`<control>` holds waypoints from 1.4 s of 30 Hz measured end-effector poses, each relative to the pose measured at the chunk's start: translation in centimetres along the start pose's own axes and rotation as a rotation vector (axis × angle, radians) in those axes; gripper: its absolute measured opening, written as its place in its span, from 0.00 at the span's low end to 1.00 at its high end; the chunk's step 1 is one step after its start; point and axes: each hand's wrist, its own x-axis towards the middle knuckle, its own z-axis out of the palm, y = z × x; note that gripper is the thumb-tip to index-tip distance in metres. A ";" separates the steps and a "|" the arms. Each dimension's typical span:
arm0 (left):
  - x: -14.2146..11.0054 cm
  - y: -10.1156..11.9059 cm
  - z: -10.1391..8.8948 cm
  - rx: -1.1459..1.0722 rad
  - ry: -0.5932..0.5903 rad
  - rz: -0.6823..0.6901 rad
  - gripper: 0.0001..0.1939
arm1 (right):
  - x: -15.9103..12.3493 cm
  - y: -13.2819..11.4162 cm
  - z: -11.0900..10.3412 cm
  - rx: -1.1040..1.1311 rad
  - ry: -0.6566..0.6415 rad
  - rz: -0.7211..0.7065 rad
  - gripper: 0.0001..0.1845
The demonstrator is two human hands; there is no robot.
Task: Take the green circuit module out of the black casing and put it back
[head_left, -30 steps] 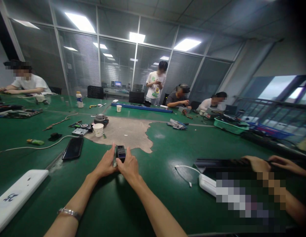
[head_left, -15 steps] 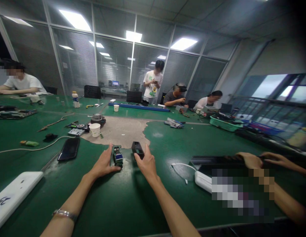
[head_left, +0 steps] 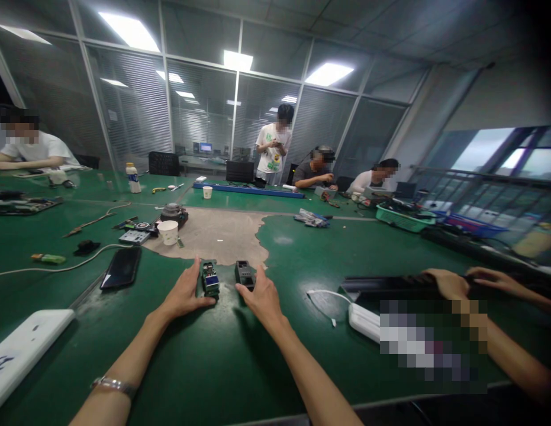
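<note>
A small circuit-board module [head_left: 210,281] with a blue component is sitting on the green table [head_left: 199,367], the left hand [head_left: 184,294] spreading its thumb and forefinger around the near end and left side. Just to the right, the right hand [head_left: 265,296] is pinching a black plastic housing [head_left: 244,273] between thumb and fingers. Beyond them, a paper cup [head_left: 168,232] is standing near a black smartphone [head_left: 121,269], while another person's hands [head_left: 448,285] are touching a long black piece [head_left: 382,286] at far right
</note>
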 end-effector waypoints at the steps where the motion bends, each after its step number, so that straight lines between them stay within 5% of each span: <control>1: 0.0 0.0 0.0 0.000 0.002 0.001 0.69 | 0.0 0.0 0.1 -0.012 -0.014 0.001 0.46; 7: -0.1 0.0 0.0 0.005 0.006 0.003 0.69 | 0.2 -1.6 -0.2 0.047 -0.006 0.045 0.42; 13: -0.1 -0.4 0.3 0.001 0.024 0.021 0.68 | 0.9 -6.0 -0.1 0.257 -0.003 -0.074 0.44; 18: -0.2 -0.3 0.2 -0.018 0.042 0.026 0.67 | 1.0 -8.5 0.7 0.148 -0.048 -0.078 0.41; 27: -0.1 0.4 0.0 -0.061 0.063 0.051 0.66 | 1.0 -9.7 2.2 -0.049 -0.127 -0.122 0.41; 42: 0.0 0.3 0.0 -0.045 0.034 0.047 0.70 | 0.5 -9.9 1.1 -0.101 -0.256 -0.096 0.43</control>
